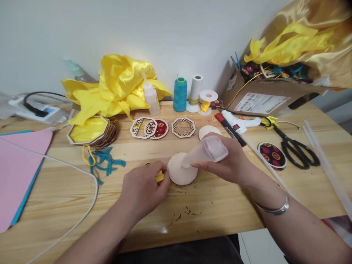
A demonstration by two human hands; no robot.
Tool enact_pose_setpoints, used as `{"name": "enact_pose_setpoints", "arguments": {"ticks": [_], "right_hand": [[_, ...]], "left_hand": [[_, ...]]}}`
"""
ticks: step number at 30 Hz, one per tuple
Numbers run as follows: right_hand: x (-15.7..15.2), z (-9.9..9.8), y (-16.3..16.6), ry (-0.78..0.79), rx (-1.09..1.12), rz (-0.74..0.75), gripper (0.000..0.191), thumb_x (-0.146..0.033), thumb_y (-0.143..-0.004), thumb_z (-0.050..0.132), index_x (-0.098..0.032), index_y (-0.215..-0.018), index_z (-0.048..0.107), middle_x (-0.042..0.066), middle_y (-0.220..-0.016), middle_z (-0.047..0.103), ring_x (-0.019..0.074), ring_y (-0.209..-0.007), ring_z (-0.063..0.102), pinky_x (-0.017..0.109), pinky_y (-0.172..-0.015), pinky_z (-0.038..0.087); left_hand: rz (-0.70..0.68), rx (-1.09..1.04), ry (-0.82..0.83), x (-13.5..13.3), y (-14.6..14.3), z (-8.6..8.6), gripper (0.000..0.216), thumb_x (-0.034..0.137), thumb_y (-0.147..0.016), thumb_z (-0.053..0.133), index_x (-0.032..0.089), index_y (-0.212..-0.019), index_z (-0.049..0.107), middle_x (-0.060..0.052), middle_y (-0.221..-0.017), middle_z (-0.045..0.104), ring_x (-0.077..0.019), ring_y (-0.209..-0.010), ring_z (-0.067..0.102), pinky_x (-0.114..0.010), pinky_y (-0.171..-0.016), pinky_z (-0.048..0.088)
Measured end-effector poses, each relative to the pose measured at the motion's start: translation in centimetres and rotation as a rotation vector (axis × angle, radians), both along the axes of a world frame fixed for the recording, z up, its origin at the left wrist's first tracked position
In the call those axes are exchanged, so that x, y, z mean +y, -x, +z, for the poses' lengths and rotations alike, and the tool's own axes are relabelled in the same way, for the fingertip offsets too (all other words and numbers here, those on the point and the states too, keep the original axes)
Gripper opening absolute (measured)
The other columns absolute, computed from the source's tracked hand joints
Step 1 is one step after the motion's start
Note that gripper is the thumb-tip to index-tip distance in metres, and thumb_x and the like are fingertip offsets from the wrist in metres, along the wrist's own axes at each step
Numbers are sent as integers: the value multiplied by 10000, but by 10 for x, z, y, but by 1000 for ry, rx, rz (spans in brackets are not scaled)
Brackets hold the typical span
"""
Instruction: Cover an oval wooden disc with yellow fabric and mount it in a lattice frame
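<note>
My right hand (228, 161) is closed around a translucent squeeze bottle (205, 152). The bottle is tipped nozzle-down over a pale round wooden disc (181, 174); whether the tip touches it I cannot tell. Beside the disc's left edge, my left hand (147, 185) has its fingers curled on a small yellow fabric piece (160, 176), mostly hidden by the hand. Another pale disc (209, 132) lies behind the bottle. Past the hands are an octagonal lattice frame (183, 135) and two overlapping lattice pieces (143, 135), with red patterned fabric showing under one.
Left are stacked octagonal pieces (88, 134), teal scraps (106, 161), a white cable (93, 194) and pink sheets (24, 168). Yellow satin (121, 88), another bottle (150, 97) and teal thread (180, 96) stand behind. Right are a glue gun (238, 123), marker (229, 129), scissors (298, 150) and carton (258, 97).
</note>
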State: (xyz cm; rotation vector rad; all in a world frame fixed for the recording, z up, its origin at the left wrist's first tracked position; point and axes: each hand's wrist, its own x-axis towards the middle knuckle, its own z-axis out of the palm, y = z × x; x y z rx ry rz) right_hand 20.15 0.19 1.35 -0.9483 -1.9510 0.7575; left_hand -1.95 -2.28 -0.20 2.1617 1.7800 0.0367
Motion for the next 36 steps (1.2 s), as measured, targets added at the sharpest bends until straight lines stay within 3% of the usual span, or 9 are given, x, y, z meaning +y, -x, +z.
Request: {"name": "enact_pose_setpoints", "arguments": {"ticks": [8,13,20,30,36], "right_hand": [[-1,9,-5,6,17,63,225,-236,-722,750,-195,-757,532,-36,-706,569,100,-618,516,235,-552,420],[3,12,-13,-18,3,-37,206,-225,-729,742,-204,-741,538,-27,-725,591,116,-628,543,252,-560,442],[4,11,-18,-44,-29,-4,209,-238,-721,750,-199,-773,551,-33,-715,567,102,-607,514,244,-556,429],[-2,22,-11,129,-33,105,192,-229,-727,730,-184,-700,546,-31,-682,541,97,-595,507,237,-559,424],[-3,16,-7,116,19,142,200,-235,-709,749,-189,-743,557,-29,-708,578,96,-603,530,224,-549,443]], "left_hand": [[3,-8,-13,-2,1,-1,219,345,-828,435,247,-788,627,-16,-657,681,-209,-631,621,-293,-577,344],[2,0,-12,-1,1,-1,223,342,-829,428,246,-784,624,-16,-653,678,-209,-624,617,-293,-570,339],[10,10,1,-1,1,-1,226,349,-830,427,248,-794,627,-15,-670,683,-203,-637,619,-289,-576,338],[-3,10,3,-1,1,1,236,349,-844,422,241,-818,630,-14,-660,674,-184,-612,602,-279,-570,332],[-2,5,8,-1,1,1,234,349,-845,427,241,-815,632,-18,-670,684,-197,-638,619,-282,-578,337]]}}
